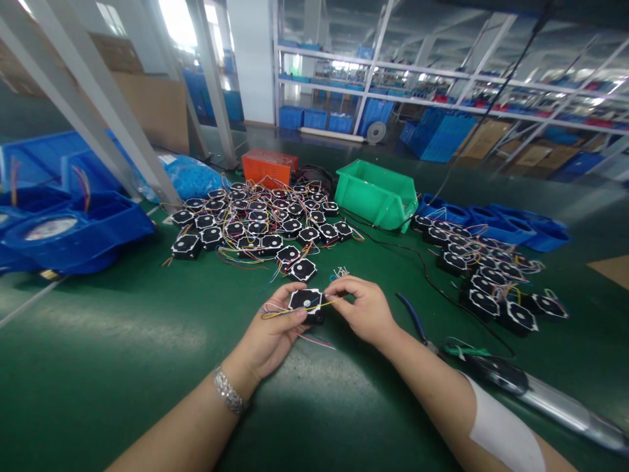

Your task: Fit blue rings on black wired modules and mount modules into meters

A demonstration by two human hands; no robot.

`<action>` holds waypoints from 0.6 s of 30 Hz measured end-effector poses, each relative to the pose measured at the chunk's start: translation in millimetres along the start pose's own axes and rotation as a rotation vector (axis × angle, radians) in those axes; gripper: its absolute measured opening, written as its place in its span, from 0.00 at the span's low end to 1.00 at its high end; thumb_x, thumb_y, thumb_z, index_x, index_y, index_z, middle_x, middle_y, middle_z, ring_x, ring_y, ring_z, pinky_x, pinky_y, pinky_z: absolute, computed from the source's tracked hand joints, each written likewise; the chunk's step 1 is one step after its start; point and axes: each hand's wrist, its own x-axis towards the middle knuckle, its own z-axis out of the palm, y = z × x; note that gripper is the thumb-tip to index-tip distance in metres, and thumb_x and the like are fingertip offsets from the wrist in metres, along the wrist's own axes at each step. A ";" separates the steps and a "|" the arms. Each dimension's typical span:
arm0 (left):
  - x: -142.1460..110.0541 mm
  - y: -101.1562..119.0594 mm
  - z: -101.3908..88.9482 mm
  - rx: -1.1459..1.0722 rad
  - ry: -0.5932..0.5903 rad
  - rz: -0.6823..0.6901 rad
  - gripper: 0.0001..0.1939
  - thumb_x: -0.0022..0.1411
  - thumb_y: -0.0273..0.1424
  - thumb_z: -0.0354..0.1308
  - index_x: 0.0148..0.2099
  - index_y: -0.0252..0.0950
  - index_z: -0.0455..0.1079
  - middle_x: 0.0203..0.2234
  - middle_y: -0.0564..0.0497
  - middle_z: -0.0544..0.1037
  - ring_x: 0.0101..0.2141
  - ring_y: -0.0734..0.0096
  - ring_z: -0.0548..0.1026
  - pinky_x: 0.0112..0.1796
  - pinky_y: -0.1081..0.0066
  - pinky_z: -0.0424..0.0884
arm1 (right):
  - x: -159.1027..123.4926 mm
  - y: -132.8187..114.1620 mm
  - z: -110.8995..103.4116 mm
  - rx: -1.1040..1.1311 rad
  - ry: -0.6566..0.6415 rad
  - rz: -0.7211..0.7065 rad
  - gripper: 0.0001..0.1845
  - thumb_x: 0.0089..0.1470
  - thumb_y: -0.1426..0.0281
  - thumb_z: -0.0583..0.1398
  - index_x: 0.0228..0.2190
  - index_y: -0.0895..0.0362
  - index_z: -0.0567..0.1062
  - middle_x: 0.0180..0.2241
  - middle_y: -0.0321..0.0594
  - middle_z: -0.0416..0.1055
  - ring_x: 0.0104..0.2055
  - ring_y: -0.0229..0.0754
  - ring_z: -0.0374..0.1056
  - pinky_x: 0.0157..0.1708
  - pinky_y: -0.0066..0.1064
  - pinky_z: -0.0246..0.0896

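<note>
A flat black square motor-like unit (305, 300) with white edging, a silver centre and coloured wires is in my left hand (275, 331), its thumb on the near side and fingers behind. My right hand (362, 307) is closed in a pinch at the unit's right side, on the end of a yellow wire (322, 304) that crosses the top face. The fingertips partly hide that wire end. Red and white wires hang below the unit. Just beyond my right hand lie several small white pieces (340, 272).
Many similar units (258, 216) with tangled wires cover the bench's far middle, more (484, 275) at right. Behind stand a green bin (376, 196) and an orange box (269, 169). Blue-handled pliers (413, 318) and a metal cylindrical tool (555, 400) lie right; blue trays (73, 229) left.
</note>
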 end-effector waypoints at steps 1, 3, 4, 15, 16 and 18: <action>0.3 0.6 0.2 0.000 0.005 0.010 0.19 0.44 0.20 0.59 0.41 0.37 0.63 0.32 0.52 0.73 0.34 0.73 0.71 0.37 0.73 0.66 | 0.0 -0.8 0.3 0.050 0.004 0.067 0.04 0.41 0.73 0.57 0.22 0.60 0.72 0.25 0.36 0.68 0.28 0.31 0.62 0.31 0.22 0.57; 1.0 1.1 0.5 0.003 0.019 0.029 0.18 0.44 0.20 0.59 0.40 0.36 0.63 0.33 0.52 0.73 0.34 0.73 0.71 0.38 0.72 0.66 | -0.4 -3.2 1.7 0.198 0.026 0.206 0.05 0.39 0.71 0.59 0.22 0.61 0.72 0.24 0.36 0.68 0.27 0.31 0.62 0.29 0.22 0.57; 1.4 1.0 0.6 0.006 0.026 0.040 0.18 0.44 0.20 0.59 0.40 0.36 0.64 0.33 0.52 0.73 0.34 0.73 0.71 0.38 0.71 0.66 | -1.0 -4.7 2.8 0.287 0.038 0.266 0.06 0.38 0.71 0.60 0.22 0.61 0.71 0.23 0.36 0.67 0.26 0.30 0.62 0.28 0.22 0.57; 1.2 -1.8 0.7 0.042 0.055 0.110 0.14 0.46 0.21 0.58 0.37 0.36 0.63 0.30 0.54 0.71 0.34 0.74 0.70 0.40 0.70 0.65 | -13.2 -14.1 19.2 0.517 0.044 0.343 0.08 0.36 0.70 0.61 0.22 0.63 0.69 0.22 0.36 0.66 0.25 0.29 0.61 0.27 0.20 0.58; 1.2 -1.6 0.9 0.042 0.060 0.108 0.14 0.46 0.21 0.58 0.37 0.36 0.63 0.30 0.54 0.71 0.34 0.75 0.70 0.40 0.70 0.65 | -13.5 -13.8 19.7 0.480 0.052 0.324 0.08 0.37 0.70 0.61 0.21 0.63 0.69 0.23 0.36 0.66 0.25 0.30 0.61 0.28 0.21 0.58; 1.0 -1.1 1.3 0.046 0.064 0.105 0.14 0.46 0.21 0.58 0.37 0.36 0.63 0.30 0.54 0.71 0.34 0.75 0.70 0.40 0.71 0.65 | -14.2 -12.9 20.5 0.401 0.070 0.269 0.06 0.38 0.71 0.60 0.21 0.62 0.69 0.24 0.37 0.66 0.27 0.31 0.62 0.29 0.22 0.58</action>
